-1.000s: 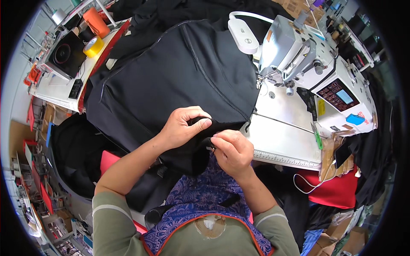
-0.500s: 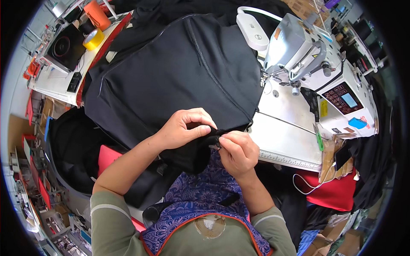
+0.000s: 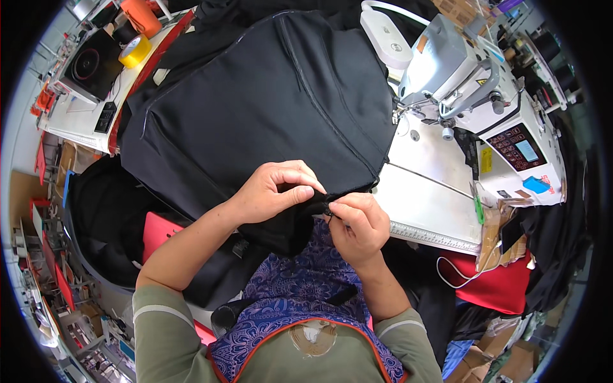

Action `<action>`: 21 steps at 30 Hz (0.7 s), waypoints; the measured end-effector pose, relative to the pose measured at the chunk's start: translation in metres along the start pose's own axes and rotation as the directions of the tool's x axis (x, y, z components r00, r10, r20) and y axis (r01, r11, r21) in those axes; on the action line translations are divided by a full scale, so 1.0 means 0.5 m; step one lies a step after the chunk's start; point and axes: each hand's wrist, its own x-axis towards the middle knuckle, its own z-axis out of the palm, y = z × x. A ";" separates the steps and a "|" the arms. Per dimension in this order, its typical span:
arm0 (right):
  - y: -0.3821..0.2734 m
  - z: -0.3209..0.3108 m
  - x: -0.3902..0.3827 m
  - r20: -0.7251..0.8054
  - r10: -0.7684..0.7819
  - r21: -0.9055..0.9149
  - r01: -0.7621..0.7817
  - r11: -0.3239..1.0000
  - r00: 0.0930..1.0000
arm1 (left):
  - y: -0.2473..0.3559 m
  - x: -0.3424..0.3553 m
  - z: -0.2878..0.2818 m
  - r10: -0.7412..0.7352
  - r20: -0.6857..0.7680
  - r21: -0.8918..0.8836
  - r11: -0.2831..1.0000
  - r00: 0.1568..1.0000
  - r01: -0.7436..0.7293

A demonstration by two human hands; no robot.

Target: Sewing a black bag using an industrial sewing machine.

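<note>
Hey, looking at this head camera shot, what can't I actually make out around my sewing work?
Head view: the bit of black fabric pinched in the right hand, covered by its fingers.
Head view: the tabletop under that fabric, hidden by it.
Head view: the top of the orange cylinder, cut off by the upper edge.
Head view: the needle point on the sewing machine, too small.
</note>
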 end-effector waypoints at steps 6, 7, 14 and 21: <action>-0.009 -0.001 0.001 0.011 0.086 -0.010 -0.086 0.996 0.996 | 0.013 -0.008 0.005 0.066 -0.047 0.134 0.989 0.997 -0.059; -0.010 -0.001 0.001 0.011 0.087 -0.009 -0.087 0.996 0.996 | 0.017 -0.011 0.006 0.065 -0.047 0.134 0.989 0.997 -0.058; -0.016 -0.021 0.021 0.121 0.062 -0.058 -0.055 0.997 0.991 | 0.034 -0.022 0.024 0.282 -0.029 0.434 0.868 0.959 -0.242; -0.015 -0.071 -0.031 0.333 -0.150 -0.160 0.212 0.964 0.931 | 0.071 0.009 0.024 0.309 0.223 0.510 0.771 0.924 -0.381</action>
